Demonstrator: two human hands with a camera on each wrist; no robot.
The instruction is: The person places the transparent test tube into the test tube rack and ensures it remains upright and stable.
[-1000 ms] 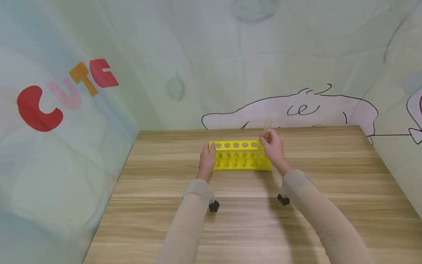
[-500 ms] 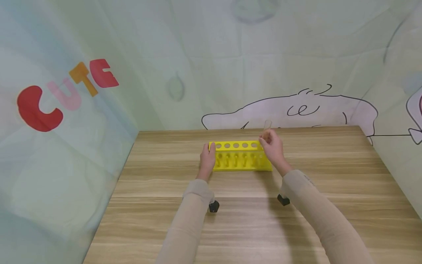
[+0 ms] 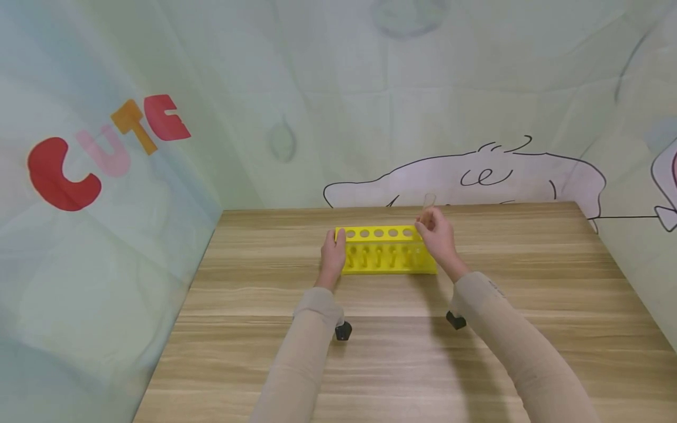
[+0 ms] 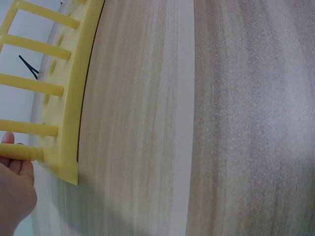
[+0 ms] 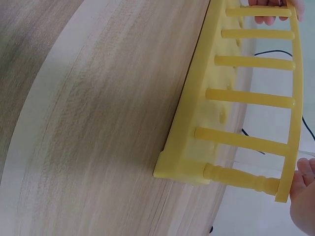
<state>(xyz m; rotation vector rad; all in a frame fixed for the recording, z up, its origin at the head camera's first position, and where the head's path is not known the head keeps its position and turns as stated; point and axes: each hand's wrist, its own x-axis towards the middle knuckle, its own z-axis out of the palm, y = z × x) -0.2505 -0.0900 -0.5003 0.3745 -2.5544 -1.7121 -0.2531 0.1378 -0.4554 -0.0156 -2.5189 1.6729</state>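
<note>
A yellow test tube rack (image 3: 388,271) stands upright on the wooden table, with a row of round holes along its top plate. My left hand (image 3: 333,255) grips its left end; in the left wrist view, fingers of the left hand (image 4: 17,189) curl behind the end post. At the right end, my right hand (image 3: 440,238) pinches a clear test tube (image 3: 429,201) between thumb and fingers. The tube's open top rises above the fingers, and its lower part stands in the rack's rightmost place. Only part of the right hand (image 5: 304,196) shows in the right wrist view, beside the top plate.
The wood-grain table (image 3: 254,329) reaches back to a printed cloth (image 3: 317,106) with cartoon drawings. Black wrist devices, one on the left (image 3: 344,331) and one on the right (image 3: 456,320), hang beneath the sleeves.
The test tube's rim has sunk very slightly toward the right hand. Both hands and the rack keep nearly the same places.
</note>
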